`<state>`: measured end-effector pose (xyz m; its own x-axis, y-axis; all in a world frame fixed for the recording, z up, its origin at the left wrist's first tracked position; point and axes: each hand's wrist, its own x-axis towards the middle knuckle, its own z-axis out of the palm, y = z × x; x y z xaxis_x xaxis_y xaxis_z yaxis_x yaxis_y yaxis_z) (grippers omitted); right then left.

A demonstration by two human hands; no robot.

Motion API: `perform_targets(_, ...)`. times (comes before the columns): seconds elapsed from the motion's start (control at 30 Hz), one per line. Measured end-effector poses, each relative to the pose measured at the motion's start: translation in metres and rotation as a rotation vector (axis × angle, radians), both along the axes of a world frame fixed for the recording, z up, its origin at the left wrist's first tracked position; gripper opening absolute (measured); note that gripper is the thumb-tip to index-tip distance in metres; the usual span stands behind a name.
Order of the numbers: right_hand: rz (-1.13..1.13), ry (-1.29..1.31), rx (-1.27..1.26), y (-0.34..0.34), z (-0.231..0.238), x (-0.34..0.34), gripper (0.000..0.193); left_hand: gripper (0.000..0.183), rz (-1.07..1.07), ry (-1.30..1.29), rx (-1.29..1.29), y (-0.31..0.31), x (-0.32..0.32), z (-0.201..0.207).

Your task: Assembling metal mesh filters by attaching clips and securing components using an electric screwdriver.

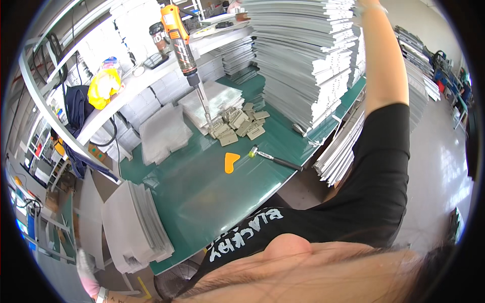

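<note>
My left hand point(88, 275), in a pale pink and white glove, is low at the far left, beside a thin whitish sheet point(90, 222); its fingers are blurred, and I cannot tell whether it grips the sheet. My right arm reaches up to the top of a tall stack of thin grey-white panels point(290, 60). Only part of my right hand point(370, 3) shows at the upper edge, with its fingers cut off. A shorter stack of panels point(134, 224) stands on the near left corner of the green table point(197, 202).
An orange electric screwdriver point(175, 30) hangs above a pile of beige plastic pieces point(237, 123). On the table lie a yellow angled piece point(231, 162), a hammer point(275, 158) and clear-wrapped flat sheets point(162, 134). Behind runs a white shelf point(134, 86) with a yellow bag point(103, 88).
</note>
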<state>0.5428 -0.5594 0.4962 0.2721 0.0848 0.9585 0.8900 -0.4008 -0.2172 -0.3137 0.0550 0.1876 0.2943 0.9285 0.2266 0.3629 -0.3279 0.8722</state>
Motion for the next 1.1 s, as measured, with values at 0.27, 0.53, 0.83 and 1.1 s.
perform_targets(0.27, 0.153, -0.042, 0.044, 0.137, -0.301, -0.193, 0.018, 0.079, -0.190, 0.558, 0.678, -0.171, 0.201, -0.042)
perform_targets(0.53, 0.805, 0.642, -0.858, 0.306, -0.570, -0.307, 0.058, 0.085, -0.626, 1.201, 0.192, -0.202, 0.329, -0.201)
perform_targets(0.83, 0.629, 0.435, -1.187, 0.358, -0.561, -0.257, 0.062, 0.065, -0.459, 0.854, 0.285, -0.129, 0.334, -0.254)
perform_targets(1.1, 0.245, 0.563, -1.017, 0.375, -0.600, -0.205, 0.065, 0.088, -0.339, 0.792, 0.345, -0.104, 0.387, -0.230)
